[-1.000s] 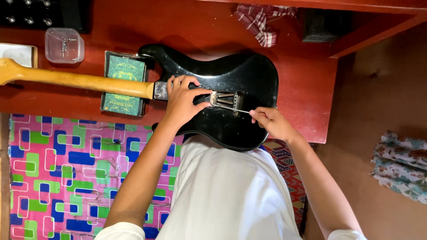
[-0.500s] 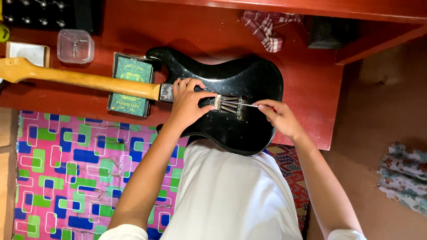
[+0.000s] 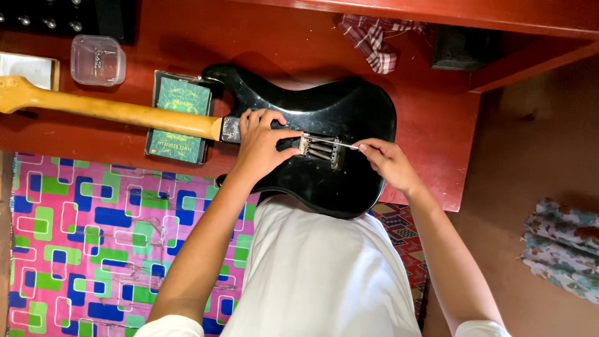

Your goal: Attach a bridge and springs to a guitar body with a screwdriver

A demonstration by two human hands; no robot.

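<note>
Black electric guitar lies back-up across the red tabletop, body toward the person, pale wooden neck running off to the person's left. Lower edge of the body overhangs the tabletop rim, just above the person's white shirt.

Left hand spread flat on the guitar body beside the neck joint, fingers splayed and pressing down, not closed around anything. Fingertips end just beside the open spring cavity in the back of the body.

Right hand pinches a thin metal rod between thumb and forefinger. Rod lies nearly level, its far end reaching the cavity's edge. Cannot tell what kind of tool it is.

Green booklet sits under the neck, partly covered by it. Clear plastic box stands above the neck, well apart from the hands. Checked cloth crumpled at the tabletop's far edge. Bright patterned mat on the floor below the left arm.
</note>
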